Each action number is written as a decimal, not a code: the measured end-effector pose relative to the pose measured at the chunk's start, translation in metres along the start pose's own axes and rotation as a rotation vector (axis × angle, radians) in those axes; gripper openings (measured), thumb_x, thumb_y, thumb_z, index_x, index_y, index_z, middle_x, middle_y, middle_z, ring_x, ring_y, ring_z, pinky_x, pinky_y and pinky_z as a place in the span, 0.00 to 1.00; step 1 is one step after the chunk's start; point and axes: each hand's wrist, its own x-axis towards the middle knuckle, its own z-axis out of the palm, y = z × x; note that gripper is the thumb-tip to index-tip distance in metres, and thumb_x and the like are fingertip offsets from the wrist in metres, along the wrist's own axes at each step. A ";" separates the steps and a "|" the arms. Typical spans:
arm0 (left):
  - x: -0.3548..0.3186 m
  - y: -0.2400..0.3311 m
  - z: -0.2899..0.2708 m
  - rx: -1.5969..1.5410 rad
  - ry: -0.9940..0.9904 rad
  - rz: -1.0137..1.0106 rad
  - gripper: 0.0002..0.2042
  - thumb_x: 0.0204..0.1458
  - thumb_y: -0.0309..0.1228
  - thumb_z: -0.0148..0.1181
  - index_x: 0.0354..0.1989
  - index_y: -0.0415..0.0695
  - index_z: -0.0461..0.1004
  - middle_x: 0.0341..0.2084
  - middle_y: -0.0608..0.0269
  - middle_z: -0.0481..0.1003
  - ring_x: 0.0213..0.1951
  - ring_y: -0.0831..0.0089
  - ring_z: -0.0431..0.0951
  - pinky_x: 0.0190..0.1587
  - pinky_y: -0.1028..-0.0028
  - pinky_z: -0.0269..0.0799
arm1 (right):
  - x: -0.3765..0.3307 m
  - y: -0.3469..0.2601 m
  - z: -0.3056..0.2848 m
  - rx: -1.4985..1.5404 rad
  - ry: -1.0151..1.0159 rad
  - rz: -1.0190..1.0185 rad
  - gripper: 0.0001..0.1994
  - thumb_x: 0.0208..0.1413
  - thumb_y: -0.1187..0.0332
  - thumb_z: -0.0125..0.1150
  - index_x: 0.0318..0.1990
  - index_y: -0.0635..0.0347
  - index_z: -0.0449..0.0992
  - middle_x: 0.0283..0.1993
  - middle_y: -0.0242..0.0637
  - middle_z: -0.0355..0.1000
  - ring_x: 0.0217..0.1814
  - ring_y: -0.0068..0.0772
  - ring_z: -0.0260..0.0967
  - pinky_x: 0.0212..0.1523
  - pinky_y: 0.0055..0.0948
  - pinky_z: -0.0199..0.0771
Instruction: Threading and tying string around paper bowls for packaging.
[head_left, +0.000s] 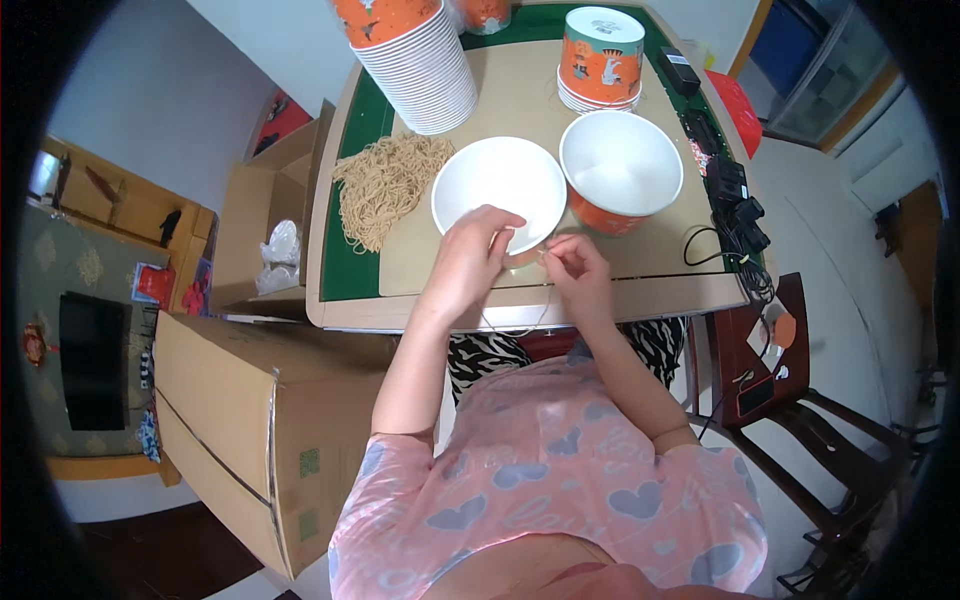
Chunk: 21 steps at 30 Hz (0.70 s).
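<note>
Cord and tub, as I view them from afar through the head camera. A thin pale cord (548, 300) droops in a loop over the table's near edge, below the two hands. Thumb and fingertips of the right hand (583, 272) are pinched together on it, just beside the near rim of a white-lined tub (500, 180). That tub stands mouth toward me on a beige mat (515, 85); the left hand (470, 255) lies over its near-left rim, fingers reaching inside (whether they clamp the wall, I cannot tell).

Touching or nearly touching on the right is a second tub (622, 165), orange outside, white within. Behind it sits a short upside-down stack (602, 65) in orange and green. To the left lies a tangled heap of cord (390, 190), with a tall leaning stack of tubs (420, 85) beyond. Black adapters and cables (735, 195) line the right side of the table (345, 314). Outermost are cardboard boxes (310, 430) at left and a dark wooden chair (785, 345) at right.
</note>
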 end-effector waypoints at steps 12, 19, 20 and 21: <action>0.018 -0.006 0.009 -0.131 -0.306 -0.158 0.09 0.55 0.19 0.52 0.40 0.34 0.77 0.29 0.58 0.79 0.32 0.77 0.77 0.36 0.76 0.74 | 0.010 0.009 0.005 0.084 0.019 -0.056 0.03 0.55 0.80 0.56 0.34 0.65 0.69 0.44 0.35 0.69 0.41 0.21 0.71 0.36 0.19 0.75; 0.019 0.000 0.011 -0.110 -0.323 -0.237 0.08 0.53 0.22 0.56 0.40 0.35 0.78 0.27 0.59 0.79 0.29 0.78 0.76 0.33 0.77 0.73 | 0.012 0.011 0.003 0.061 -0.010 -0.078 0.02 0.55 0.79 0.56 0.35 0.65 0.71 0.42 0.33 0.70 0.38 0.19 0.71 0.34 0.18 0.73; 0.018 -0.002 0.012 -0.078 -0.309 -0.218 0.07 0.52 0.22 0.57 0.38 0.35 0.77 0.27 0.59 0.79 0.28 0.78 0.75 0.32 0.77 0.72 | 0.013 0.012 0.003 0.062 -0.008 -0.078 0.02 0.55 0.79 0.56 0.35 0.65 0.71 0.42 0.33 0.70 0.38 0.19 0.71 0.34 0.18 0.73; 0.018 -0.001 0.013 -0.047 -0.296 -0.200 0.07 0.52 0.23 0.58 0.37 0.36 0.77 0.26 0.58 0.79 0.28 0.78 0.75 0.31 0.76 0.72 | 0.013 0.012 0.004 0.062 -0.005 -0.069 0.03 0.55 0.79 0.57 0.36 0.64 0.71 0.40 0.32 0.71 0.37 0.19 0.70 0.33 0.18 0.72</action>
